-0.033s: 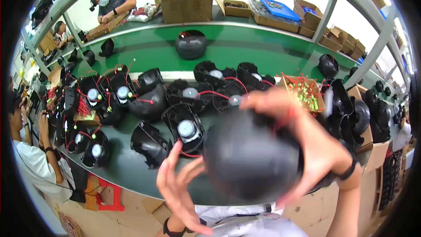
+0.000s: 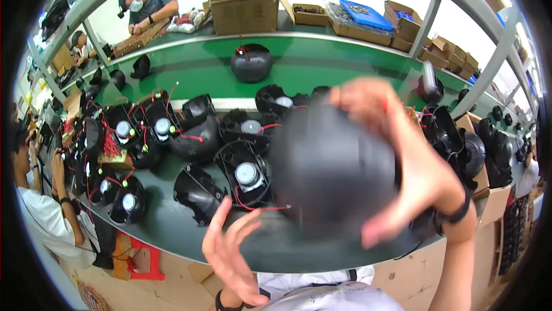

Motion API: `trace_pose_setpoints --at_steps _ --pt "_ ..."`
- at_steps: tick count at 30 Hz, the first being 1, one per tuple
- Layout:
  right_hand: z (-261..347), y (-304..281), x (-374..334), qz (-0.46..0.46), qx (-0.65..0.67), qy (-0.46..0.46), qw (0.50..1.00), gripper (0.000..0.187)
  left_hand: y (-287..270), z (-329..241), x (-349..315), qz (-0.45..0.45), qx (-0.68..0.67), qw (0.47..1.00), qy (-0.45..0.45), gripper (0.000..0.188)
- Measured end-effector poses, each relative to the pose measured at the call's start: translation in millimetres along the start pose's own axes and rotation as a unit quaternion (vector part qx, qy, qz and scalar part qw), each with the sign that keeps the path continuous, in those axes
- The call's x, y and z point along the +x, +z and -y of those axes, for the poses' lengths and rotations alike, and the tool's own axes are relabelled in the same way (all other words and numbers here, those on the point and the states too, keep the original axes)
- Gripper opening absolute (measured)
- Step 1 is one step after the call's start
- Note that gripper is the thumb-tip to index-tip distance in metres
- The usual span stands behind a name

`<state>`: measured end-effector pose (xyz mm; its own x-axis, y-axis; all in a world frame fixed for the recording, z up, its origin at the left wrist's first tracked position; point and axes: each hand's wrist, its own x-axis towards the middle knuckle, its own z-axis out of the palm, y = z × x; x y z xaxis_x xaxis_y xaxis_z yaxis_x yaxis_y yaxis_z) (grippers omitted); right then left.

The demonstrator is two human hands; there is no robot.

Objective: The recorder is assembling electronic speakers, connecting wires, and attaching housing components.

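My right hand [image 2: 405, 158] grips a round black plastic housing [image 2: 333, 167] from its right side, thumb below and fingers over the top. Motion blurs both. To the left of the housing and apart from it, my left hand [image 2: 230, 253] is open, its fingers spread, holding nothing. Just beyond those fingers lies an open black half shell [image 2: 244, 167] with a round silver speaker [image 2: 247, 174] and a red wire [image 2: 259, 208]. Another black half shell [image 2: 198, 193] lies to its left. What stands behind the held housing is hidden.
Several black shells with speakers and red wires [image 2: 162, 124] crowd the dark bench [image 2: 167, 213]. A black housing [image 2: 251, 62] sits on the green belt [image 2: 310, 61]. A pale blurred stick-like thing [image 2: 429, 78] is upright at right. Grey frame posts [image 2: 428, 20] and cardboard boxes [image 2: 243, 3] stand beyond; co-workers sit left.
The black housing and my right hand have moved up and away from me. My left hand has drawn slightly down and left, away from the housing. The pale stick-like thing has shifted farther back.
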<state>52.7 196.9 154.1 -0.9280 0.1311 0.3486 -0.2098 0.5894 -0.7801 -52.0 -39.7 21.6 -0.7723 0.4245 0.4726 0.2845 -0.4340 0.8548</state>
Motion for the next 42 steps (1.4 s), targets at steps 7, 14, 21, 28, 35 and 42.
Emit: trace_pose_setpoints --at_steps 7,14,21,28,35,42 --pt "-152.6 -130.3 148.3 -0.171 -0.333 0.16 0.913 0.124 -68.4 32.4 -24.9 0.058 0.278 0.954 0.1 0.021" --pt "-292.3 -139.1 154.7 -0.136 -0.413 0.426 0.793 0.133 -75.9 39.0 -33.7 0.057 0.387 0.917 0.077 0.009" --pt "-338.0 -160.7 110.8 -0.157 -0.46 0.406 0.774 0.132 -80.8 41.4 -34.9 0.04 0.375 0.924 0.065 0.017" --pt "-323.1 -162.8 116.5 -0.215 -0.477 0.472 0.71 0.154 -77.4 42.4 -37.1 0.005 0.388 0.918 0.078 0.015" --pt "-155.2 -106.4 107.9 -0.279 -0.203 0.015 0.939 0.055 -78.0 57.7 -47.2 -0.001 0.39 0.913 0.118 0.018" --pt "25.2 46.2 -0.7 0.111 0.028 -0.343 0.932 0.023 -76.6 57.3 -41.2 -0.025 0.359 0.926 0.113 0.009"
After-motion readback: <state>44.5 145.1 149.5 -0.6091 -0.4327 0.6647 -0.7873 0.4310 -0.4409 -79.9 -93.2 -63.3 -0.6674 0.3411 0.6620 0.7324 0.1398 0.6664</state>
